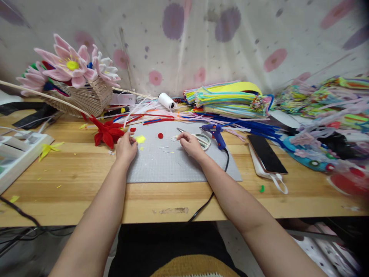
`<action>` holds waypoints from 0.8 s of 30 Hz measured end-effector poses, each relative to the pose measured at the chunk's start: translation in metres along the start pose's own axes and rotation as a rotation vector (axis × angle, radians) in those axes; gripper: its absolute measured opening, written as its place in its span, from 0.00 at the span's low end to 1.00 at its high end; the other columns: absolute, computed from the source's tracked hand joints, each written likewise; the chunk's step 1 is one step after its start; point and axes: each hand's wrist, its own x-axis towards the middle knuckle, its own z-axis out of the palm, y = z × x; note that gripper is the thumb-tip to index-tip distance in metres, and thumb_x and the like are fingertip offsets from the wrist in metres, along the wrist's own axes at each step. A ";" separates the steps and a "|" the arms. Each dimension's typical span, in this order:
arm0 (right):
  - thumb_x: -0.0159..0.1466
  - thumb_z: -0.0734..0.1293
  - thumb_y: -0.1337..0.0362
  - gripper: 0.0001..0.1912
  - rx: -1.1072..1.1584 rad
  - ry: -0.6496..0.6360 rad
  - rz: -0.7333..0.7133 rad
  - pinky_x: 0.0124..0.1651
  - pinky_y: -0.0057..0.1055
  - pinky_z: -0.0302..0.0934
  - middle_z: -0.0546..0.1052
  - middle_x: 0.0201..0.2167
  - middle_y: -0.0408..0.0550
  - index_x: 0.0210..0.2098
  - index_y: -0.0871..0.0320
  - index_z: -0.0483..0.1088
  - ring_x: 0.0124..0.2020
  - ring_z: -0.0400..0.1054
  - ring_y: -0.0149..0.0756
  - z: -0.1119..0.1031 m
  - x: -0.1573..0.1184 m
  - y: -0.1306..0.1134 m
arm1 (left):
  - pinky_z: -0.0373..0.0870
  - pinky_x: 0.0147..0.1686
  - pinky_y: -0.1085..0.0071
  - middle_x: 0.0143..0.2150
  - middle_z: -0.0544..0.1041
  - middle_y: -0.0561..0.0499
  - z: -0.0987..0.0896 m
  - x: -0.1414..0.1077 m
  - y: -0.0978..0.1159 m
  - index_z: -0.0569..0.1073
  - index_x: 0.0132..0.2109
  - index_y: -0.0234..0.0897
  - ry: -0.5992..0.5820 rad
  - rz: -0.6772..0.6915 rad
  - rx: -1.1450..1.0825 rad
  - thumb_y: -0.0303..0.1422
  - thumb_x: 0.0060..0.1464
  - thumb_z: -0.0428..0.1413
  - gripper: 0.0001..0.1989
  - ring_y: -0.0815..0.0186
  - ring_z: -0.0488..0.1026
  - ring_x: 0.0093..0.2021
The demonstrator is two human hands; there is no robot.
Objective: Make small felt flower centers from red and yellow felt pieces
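My left hand point(127, 147) is at the left edge of the grey cutting mat point(167, 169), beside a red fuzzy flower point(108, 132); its fingers are curled, and what they hold, if anything, is too small to tell. Curled fingers of my right hand point(190, 144) touch or hover by small white bits point(175, 138), just left of the scissors point(205, 141); I cannot make out a held thing. Between the hands lie a red disc point(160, 135) and thin white pieces point(163, 147). Yellow scraps point(140, 139) rest near my left hand.
A blue glue gun point(215, 132) with a black cord lies on the mat's right. Further right is a phone point(266, 154). Behind are a white thread spool point(166, 101), bundled pipe cleaners point(227, 100) and a basket point(83, 98) of pink flowers. A power strip point(23, 154) stands left.
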 end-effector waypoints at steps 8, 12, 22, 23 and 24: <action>0.50 0.55 0.66 0.09 -0.005 -0.018 0.024 0.26 0.26 0.48 0.61 0.18 0.37 0.28 0.57 0.65 0.20 0.53 0.28 0.001 -0.002 -0.003 | 0.63 0.48 0.61 0.36 0.75 0.49 0.000 -0.001 -0.001 0.67 0.49 0.39 0.001 0.050 -0.020 0.24 0.45 0.53 0.21 0.60 0.69 0.42; 0.50 0.55 0.65 0.10 -0.008 -0.021 0.016 0.26 0.26 0.49 0.61 0.18 0.37 0.28 0.57 0.65 0.21 0.54 0.28 0.001 -0.002 -0.001 | 0.63 0.47 0.61 0.34 0.75 0.49 -0.001 -0.002 0.001 0.68 0.48 0.38 -0.018 0.046 0.024 0.24 0.46 0.53 0.19 0.58 0.70 0.42; 0.50 0.55 0.65 0.10 0.005 -0.017 0.011 0.25 0.26 0.49 0.61 0.17 0.37 0.29 0.57 0.65 0.20 0.54 0.28 0.000 0.000 0.001 | 0.65 0.45 0.61 0.35 0.74 0.49 -0.003 -0.004 0.001 0.65 0.49 0.38 0.085 0.063 0.002 0.25 0.47 0.52 0.19 0.59 0.70 0.40; 0.50 0.55 0.66 0.10 0.009 -0.009 0.015 0.25 0.26 0.49 0.61 0.17 0.37 0.29 0.57 0.65 0.20 0.54 0.28 -0.001 0.001 0.001 | 0.64 0.45 0.62 0.36 0.74 0.49 -0.004 -0.005 0.003 0.64 0.49 0.39 0.128 0.089 -0.010 0.25 0.48 0.52 0.19 0.60 0.69 0.40; 0.50 0.55 0.66 0.10 0.014 0.000 0.020 0.25 0.26 0.50 0.61 0.17 0.37 0.29 0.57 0.65 0.20 0.55 0.28 -0.002 0.002 0.000 | 0.63 0.46 0.62 0.37 0.74 0.49 -0.005 -0.007 0.006 0.64 0.50 0.38 0.171 0.118 -0.016 0.25 0.49 0.51 0.19 0.60 0.69 0.41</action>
